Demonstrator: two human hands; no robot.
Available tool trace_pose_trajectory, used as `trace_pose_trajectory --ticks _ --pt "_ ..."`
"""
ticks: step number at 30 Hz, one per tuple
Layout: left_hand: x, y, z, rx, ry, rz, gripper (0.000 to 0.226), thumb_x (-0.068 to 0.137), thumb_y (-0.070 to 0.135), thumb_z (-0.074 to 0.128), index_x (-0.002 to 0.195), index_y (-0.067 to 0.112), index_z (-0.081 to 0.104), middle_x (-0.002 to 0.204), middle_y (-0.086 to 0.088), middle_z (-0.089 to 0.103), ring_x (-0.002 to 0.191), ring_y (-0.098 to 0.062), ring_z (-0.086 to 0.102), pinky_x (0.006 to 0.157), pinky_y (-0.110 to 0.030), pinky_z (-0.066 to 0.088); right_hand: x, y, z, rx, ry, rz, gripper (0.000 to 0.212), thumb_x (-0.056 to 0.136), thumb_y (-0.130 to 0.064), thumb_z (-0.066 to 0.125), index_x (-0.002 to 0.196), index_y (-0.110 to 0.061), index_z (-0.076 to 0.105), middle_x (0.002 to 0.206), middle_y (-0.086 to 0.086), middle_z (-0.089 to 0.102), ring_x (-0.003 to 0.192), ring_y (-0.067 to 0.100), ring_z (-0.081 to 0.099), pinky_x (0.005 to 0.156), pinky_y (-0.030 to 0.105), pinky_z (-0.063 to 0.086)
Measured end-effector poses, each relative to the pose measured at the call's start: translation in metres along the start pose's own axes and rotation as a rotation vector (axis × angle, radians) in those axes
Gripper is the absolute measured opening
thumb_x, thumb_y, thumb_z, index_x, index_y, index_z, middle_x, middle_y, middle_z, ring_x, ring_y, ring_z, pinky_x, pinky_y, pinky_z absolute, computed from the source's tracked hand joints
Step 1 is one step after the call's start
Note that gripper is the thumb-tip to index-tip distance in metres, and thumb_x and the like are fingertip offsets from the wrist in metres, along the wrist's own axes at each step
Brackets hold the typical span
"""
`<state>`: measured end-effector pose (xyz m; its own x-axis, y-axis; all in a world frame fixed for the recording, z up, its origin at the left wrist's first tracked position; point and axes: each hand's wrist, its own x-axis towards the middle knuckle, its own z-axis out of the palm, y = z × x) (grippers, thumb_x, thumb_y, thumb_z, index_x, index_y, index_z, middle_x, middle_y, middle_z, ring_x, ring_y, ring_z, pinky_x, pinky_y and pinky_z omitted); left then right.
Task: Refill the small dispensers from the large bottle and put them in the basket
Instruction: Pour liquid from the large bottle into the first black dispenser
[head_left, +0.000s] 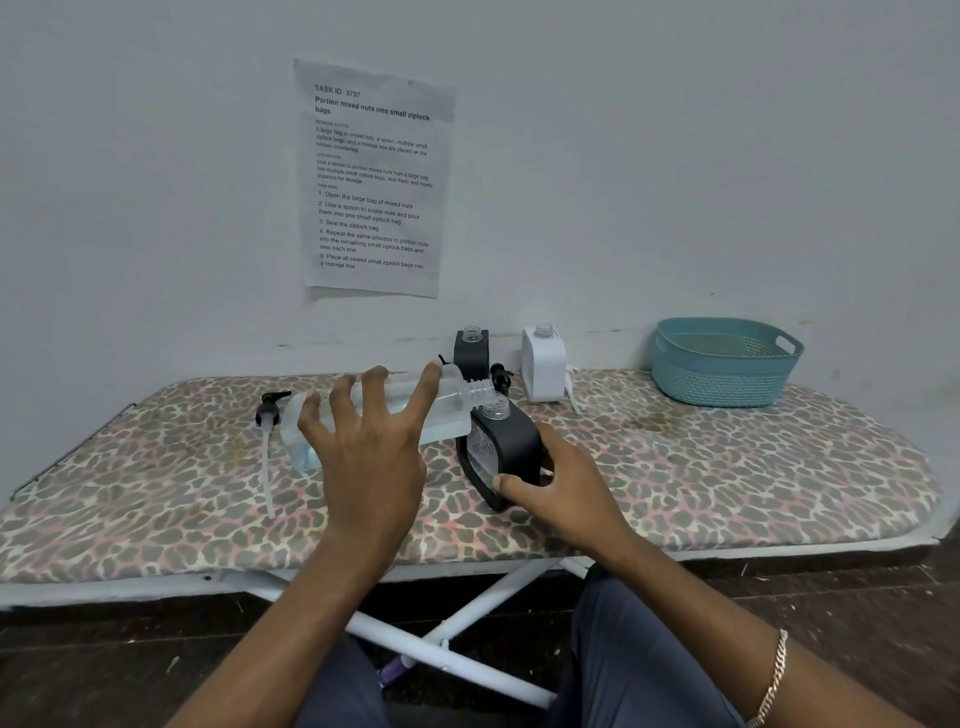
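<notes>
1. The large bottle (449, 410) lies almost level over mid ironing board (727, 467). Its long axis runs 9 to 3 o'clock, and the open neck points to 3 o'clock at the black dispenser (511, 441) mouth.
2. The left grip (371, 452) clasps the bottle from above, and the right grip (566, 486) holds the tilted dispenser.
3. The basket (722, 387) sits at 2 o'clock near the wall edge, with bare board at 4 o'clock.

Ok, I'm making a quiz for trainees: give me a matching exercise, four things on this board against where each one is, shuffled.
1 large bottle
2 front black dispenser
3 white dispenser
4 basket

A board's far right end
B upright by the wall, uncapped
C tipped sideways in the left hand
D tilted in the right hand

Pairs: 1-C, 2-D, 3-B, 4-A.
</notes>
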<state>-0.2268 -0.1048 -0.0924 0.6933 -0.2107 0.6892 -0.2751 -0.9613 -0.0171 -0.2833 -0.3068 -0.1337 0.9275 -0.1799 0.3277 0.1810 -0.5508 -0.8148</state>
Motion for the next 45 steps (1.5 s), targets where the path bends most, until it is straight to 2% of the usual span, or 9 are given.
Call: trace_pose_trajectory --ticks 18,23,27,31,45 --pt "-0.0003 0.0009 -0.0009 0.012 0.005 0.001 0.098 0.069 -0.006 0.074 0.152 0.038 0.048 0.138 -0.017 0.057 0.129 -0.046 0.051 0.107 -0.067 0.031 0.0002 -0.0011 -0.0009 -0.011 0.001 0.002 0.049 0.086 -0.028 0.079 0.125 -0.041 0.053 0.106 -0.018 0.07 0.098 -0.01 0.061 0.073 0.003 0.046" --pt "0.0003 0.0015 -0.0007 0.009 0.008 0.003 0.098 0.07 -0.006 0.074 0.153 0.039 0.047 0.138 -0.017 0.056 0.129 -0.045 0.051 0.107 -0.067 0.031 0.0001 -0.0002 -0.0006 0.009 0.001 0.009 0.05 0.086 -0.028 0.08 0.131 -0.032 0.057 0.108 -0.014 0.071 0.096 -0.01 0.063 0.072 0.004 0.048" --pt "0.0004 0.0015 -0.0011 0.011 0.009 0.005 0.097 0.069 -0.006 0.074 0.152 0.038 0.048 0.138 -0.017 0.057 0.128 -0.045 0.051 0.107 -0.067 0.031 0.0 0.0001 -0.0003 0.001 0.001 0.011 0.048 0.086 -0.03 0.08 0.127 -0.037 0.056 0.106 -0.017 0.071 0.097 -0.01 0.062 0.074 0.006 0.048" --pt "-0.0001 0.0017 -0.002 0.011 0.005 0.005 0.096 0.069 -0.005 0.072 0.152 0.038 0.049 0.138 -0.017 0.056 0.128 -0.045 0.051 0.107 -0.067 0.031 0.001 0.0021 0.0006 -0.008 0.003 0.023 0.051 0.085 -0.033 0.079 0.131 -0.034 0.058 0.109 -0.016 0.072 0.097 -0.005 0.065 0.074 0.012 0.052" --pt "0.0003 0.0016 -0.0027 0.011 -0.001 0.003 0.096 0.069 -0.005 0.072 0.152 0.038 0.049 0.138 -0.017 0.057 0.128 -0.045 0.051 0.107 -0.066 0.031 0.0007 0.001 0.0 -0.015 -0.007 0.023 0.05 0.086 -0.033 0.079 0.13 -0.034 0.056 0.11 -0.016 0.071 0.099 -0.006 0.064 0.076 0.008 0.049"
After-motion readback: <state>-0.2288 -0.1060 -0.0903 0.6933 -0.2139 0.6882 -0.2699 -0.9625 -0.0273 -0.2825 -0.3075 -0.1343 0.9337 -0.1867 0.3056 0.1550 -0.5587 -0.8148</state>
